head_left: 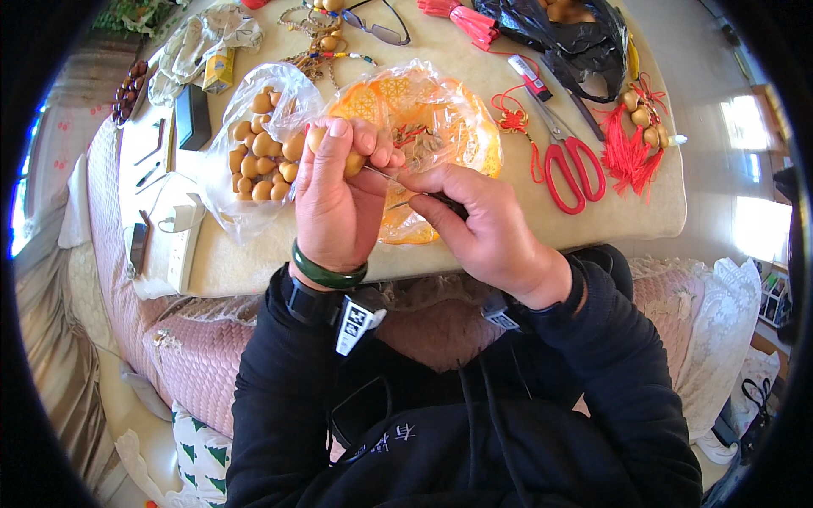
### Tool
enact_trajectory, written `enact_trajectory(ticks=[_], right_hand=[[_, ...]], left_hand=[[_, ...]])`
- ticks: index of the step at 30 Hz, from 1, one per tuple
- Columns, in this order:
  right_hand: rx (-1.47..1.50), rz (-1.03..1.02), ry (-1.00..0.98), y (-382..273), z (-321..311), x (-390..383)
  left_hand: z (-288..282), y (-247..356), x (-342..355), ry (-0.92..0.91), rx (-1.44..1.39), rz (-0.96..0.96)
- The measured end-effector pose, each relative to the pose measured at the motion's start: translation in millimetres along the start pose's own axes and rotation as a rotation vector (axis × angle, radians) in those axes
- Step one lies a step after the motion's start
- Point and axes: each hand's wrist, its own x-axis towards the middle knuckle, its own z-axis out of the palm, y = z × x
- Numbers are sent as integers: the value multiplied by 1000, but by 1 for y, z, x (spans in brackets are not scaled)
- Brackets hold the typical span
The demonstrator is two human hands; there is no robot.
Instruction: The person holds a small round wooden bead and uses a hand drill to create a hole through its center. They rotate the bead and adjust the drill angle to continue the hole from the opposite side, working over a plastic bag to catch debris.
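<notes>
My left hand (339, 199) pinches a small tan gourd bead (354, 161) between thumb and fingers, above the table's near edge. A green bangle (326, 273) circles that wrist. My right hand (478, 224) grips a thin metal needle tool (389, 178) whose tip reaches the bead. Both hands hover over an orange patterned plastic bag (440, 110). Left of them a clear bag of tan gourd beads (258, 144) lies open on the table.
Red-handled scissors (569, 165) lie to the right, beside red tassels with gourds (633, 140) and a black plastic bag (563, 38). Glasses (377, 25), a black box (193, 114) and a white power strip (185, 245) sit on the beige table (254, 267).
</notes>
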Motion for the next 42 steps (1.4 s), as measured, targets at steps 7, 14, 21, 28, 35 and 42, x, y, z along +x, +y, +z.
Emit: enact_trajectory(ticks=[7,14,21,28,35,42], right_hand=[[873,525,-144,8,-4,0],[652,349,-110,7,-3,-3],[281,185,-11,8,7,3],[-357,-154,26,7,-2,-2],[-137,-59,31,-3,1,3],[429,347,-138,7,-4,-1]], left_hand=[[2,-1,-2,25,31,40],[-5,3,1,-91,-134,-17],[5,-5,-4,245,132,66],[4,-5,-4,223,106,45],[0,0,-1,12,2,38],[5,-1,-6,50,74,99]])
